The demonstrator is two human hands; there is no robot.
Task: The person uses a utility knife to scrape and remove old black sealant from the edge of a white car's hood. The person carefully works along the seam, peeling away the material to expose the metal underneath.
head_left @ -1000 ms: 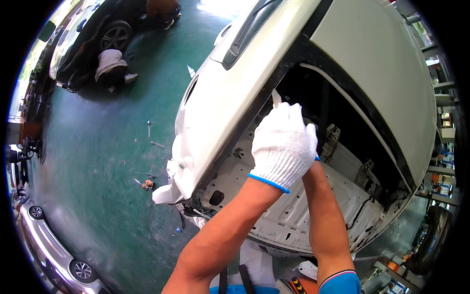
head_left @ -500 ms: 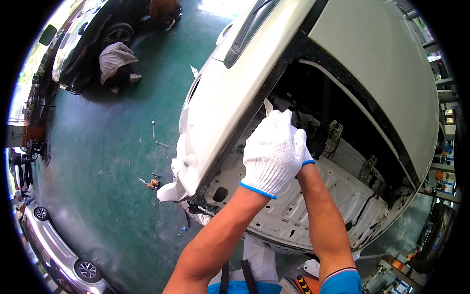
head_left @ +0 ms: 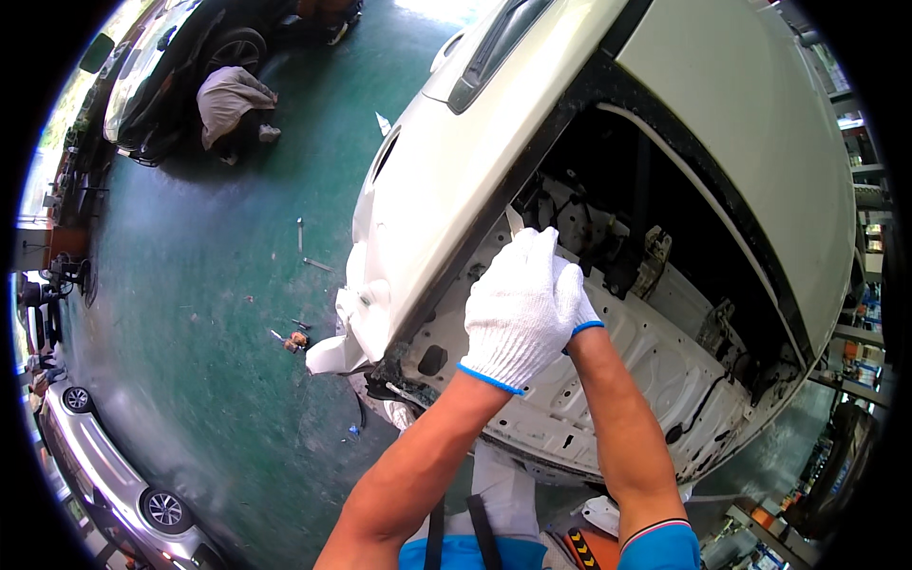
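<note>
My left hand [head_left: 513, 318], in a white knit glove with a blue cuff, is closed at the black edge of the rear window opening [head_left: 503, 204] of a cream-white car [head_left: 456, 180]. Pressed against it from the right is my right hand [head_left: 573, 293], gloved the same way and partly covered by the left. A pale, pointed, blade-like tool [head_left: 514, 220] sticks out past the fingertips, next to the frame. Its handle is hidden inside my closed hands. Beneath my wrists lies the stripped white inner panel [head_left: 627, 366], with holes and brackets.
On the green floor to the left lie a wrench-like metal bar [head_left: 300, 234] and a small motor-like part [head_left: 296, 340]. A person [head_left: 228, 104] crouches beside a dark car [head_left: 176, 81] at the far left. A silver car [head_left: 123, 475] stands at the lower left; shelves [head_left: 860, 351] line the right.
Both hands, still together around the tool, have drawn slightly toward me along the window frame. The view has shifted a little.
</note>
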